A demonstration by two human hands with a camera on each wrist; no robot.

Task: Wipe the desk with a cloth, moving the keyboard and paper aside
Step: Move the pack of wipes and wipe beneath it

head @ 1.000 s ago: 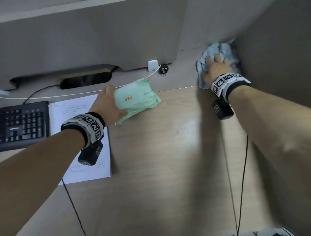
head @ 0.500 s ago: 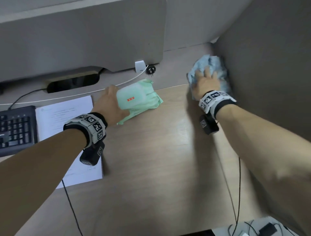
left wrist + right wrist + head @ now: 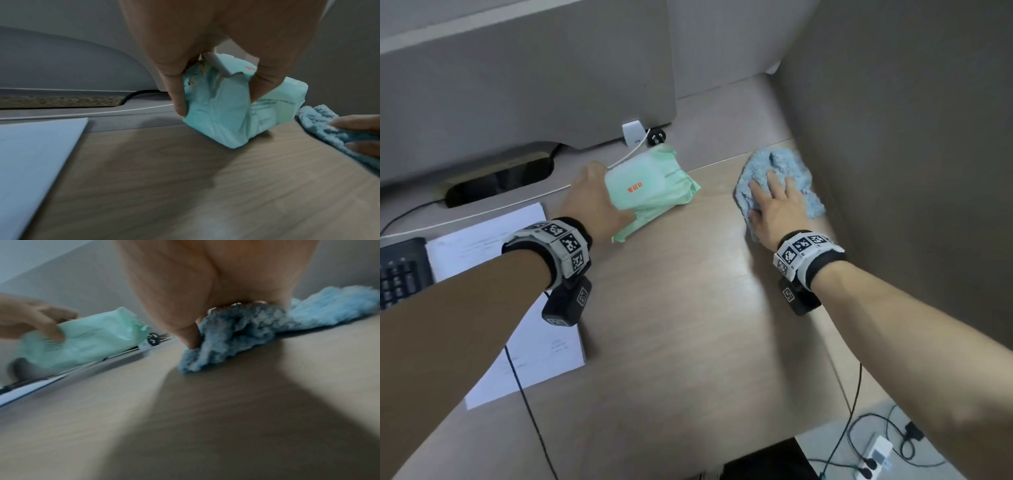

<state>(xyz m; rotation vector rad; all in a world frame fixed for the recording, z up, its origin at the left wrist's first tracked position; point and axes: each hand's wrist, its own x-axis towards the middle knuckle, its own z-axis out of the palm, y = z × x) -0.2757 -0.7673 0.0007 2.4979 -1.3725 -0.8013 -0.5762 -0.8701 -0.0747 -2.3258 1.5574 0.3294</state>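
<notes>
Hiding: keyboard cut off at frame edge; paper partly under left arm.
Left hand: fingers grip wipes pack.
Right hand: fingers flat on cloth, worktop beside wall.

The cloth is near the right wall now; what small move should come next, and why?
Probably sweep the cloth left under the right hand across the bare desk. The left hand holds the green pack lifted at one end, so that patch is free.

Wood-grain desk under paper, keyboard, cloth
</notes>
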